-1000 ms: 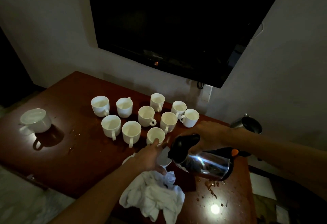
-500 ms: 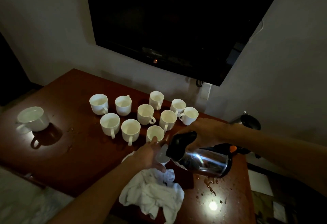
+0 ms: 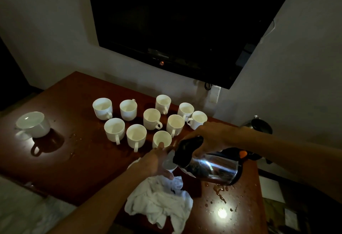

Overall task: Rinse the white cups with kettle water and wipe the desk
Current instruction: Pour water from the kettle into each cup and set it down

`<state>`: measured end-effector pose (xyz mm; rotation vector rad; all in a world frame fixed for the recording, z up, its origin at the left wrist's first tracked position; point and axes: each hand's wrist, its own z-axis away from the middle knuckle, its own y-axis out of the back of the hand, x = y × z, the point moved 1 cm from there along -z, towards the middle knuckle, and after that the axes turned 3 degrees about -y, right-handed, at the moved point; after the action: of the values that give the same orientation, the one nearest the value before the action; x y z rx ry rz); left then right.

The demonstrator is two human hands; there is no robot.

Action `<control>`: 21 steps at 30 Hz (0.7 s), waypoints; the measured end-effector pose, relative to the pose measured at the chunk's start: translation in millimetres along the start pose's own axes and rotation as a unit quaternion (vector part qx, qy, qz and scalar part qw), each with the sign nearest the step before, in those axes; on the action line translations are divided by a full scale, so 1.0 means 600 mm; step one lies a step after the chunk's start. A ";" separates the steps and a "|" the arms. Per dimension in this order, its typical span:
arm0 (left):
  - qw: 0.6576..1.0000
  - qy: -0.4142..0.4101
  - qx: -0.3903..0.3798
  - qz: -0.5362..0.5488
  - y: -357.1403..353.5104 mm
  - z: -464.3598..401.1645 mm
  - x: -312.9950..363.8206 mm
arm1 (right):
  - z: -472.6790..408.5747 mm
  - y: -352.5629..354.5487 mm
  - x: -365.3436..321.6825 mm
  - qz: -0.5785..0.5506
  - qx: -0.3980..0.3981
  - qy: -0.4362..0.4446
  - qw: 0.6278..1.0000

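— Left hand (image 3: 157, 161) grips a cup (image 3: 169, 164) at centre frame, just above the cloth (image 3: 159, 202). And the right?

— Right hand (image 3: 212, 135) is wrapped round the black handle of the kettle (image 3: 211, 169), tipped with its spout at the cup's mouth. So the step looks like a rinse pour, though no stream shows in this dim light

— Where are the other cups?

— Ten stand upright in a cluster (image 3: 153, 119) at mid frame on the desk (image 3: 77, 159). One more cup (image 3: 32, 124) sits well apart at the left edge, tilted

— Next move?

— Probably level the kettle, swirl and empty the held cup, then take another. That calls for a steady tilt, since the nearest cup is just beside the left fingers

— Anything in the way?

— Droplets (image 3: 220, 195) lie on the desk at lower right, under the kettle; they wait for the wiping. A dark screen (image 3: 185, 21) hangs above, and a metal pot (image 3: 261, 125) stands at the right edge
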<state>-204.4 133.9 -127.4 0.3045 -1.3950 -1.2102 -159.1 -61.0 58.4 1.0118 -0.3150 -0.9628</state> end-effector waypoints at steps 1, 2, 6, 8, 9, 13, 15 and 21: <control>1.000 -0.003 0.009 0.000 0.000 0.003 0.000 | 0.000 0.000 0.000 0.001 0.000 0.001 1.000; 1.000 -0.007 0.016 0.007 0.000 0.005 -0.001 | 0.000 0.000 -0.001 0.001 0.001 0.001 1.000; 1.000 -0.008 0.017 0.010 0.001 0.008 0.003 | -0.003 0.000 0.000 0.006 0.003 -0.001 1.000; 1.000 -0.021 0.023 0.001 -0.006 0.001 -0.006 | -0.004 0.000 0.000 0.001 -0.001 0.000 1.000; 1.000 -0.015 0.017 0.011 -0.007 0.001 -0.009 | -0.005 0.000 0.000 0.000 -0.001 0.002 1.000; 1.000 -0.020 0.002 -0.010 -0.003 0.003 -0.002 | -0.005 0.001 0.002 0.009 -0.001 0.001 1.000; 1.000 0.000 0.018 0.007 -0.004 0.005 -0.007 | -0.004 -0.002 0.007 0.005 0.003 0.001 1.000; 0.997 0.025 0.068 0.022 0.000 0.023 -0.002 | 0.012 -0.012 0.024 -0.033 0.025 0.001 0.999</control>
<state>-215.8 141.4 -124.9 0.3954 -1.4362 -1.0666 -159.2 -78.3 53.6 1.0735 -0.3071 -1.0169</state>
